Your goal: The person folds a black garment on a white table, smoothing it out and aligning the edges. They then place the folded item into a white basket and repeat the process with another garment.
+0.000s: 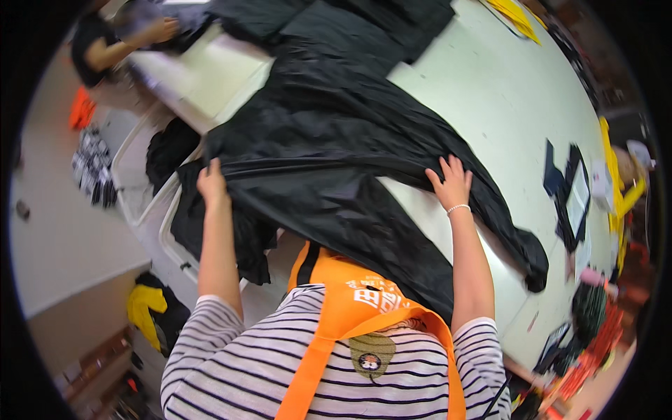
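Note:
A large black garment of thin, slightly shiny fabric lies spread over the white table in front of me. Two long tube-like parts, legs or sleeves, run to the right and toward me; I cannot tell which. At its left edge my left hand is closed on the cloth, thumb and fingers pinching it. My right hand rests with fingers spread on the right-hand tube, pressing it to the table. Part of the near tube hangs over the table edge against my orange apron.
More black cloth lies at the far side of the white table. White bins with black cloth stand at the left. Another person works far left. Dark pieces and papers lie at the right edge.

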The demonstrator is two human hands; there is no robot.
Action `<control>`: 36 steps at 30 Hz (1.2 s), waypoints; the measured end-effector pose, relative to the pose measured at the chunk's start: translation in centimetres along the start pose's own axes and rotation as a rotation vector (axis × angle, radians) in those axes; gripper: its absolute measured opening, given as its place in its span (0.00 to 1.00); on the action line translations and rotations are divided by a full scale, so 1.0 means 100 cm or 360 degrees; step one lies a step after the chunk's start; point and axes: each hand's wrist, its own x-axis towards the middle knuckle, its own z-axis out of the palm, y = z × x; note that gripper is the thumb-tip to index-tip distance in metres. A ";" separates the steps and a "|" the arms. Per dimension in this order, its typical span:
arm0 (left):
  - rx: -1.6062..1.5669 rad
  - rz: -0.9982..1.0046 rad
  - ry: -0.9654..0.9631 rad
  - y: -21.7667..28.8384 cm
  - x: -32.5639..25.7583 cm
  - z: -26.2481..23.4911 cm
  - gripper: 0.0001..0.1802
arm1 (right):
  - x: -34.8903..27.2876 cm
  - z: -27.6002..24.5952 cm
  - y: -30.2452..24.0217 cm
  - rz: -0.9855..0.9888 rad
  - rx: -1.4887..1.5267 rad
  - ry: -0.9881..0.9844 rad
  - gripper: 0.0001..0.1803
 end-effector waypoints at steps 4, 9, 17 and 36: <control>0.0594 0.0523 0.0315 0.032 0.013 -0.009 0.20 | -0.045 -0.024 0.063 -0.0211 0.0403 0.0557 0.22; 0.0756 0.1467 -0.0400 0.148 -0.159 0.096 0.36 | -0.154 -0.011 0.185 0.1024 -0.0183 0.0095 0.47; 0.1364 0.2055 -0.1244 0.083 -0.246 0.177 0.33 | -0.232 -0.052 0.224 0.0405 0.0032 -0.0071 0.11; 0.1996 0.1737 -0.1269 0.085 -0.243 0.197 0.34 | -0.341 -0.171 0.376 0.1085 0.0575 0.1775 0.13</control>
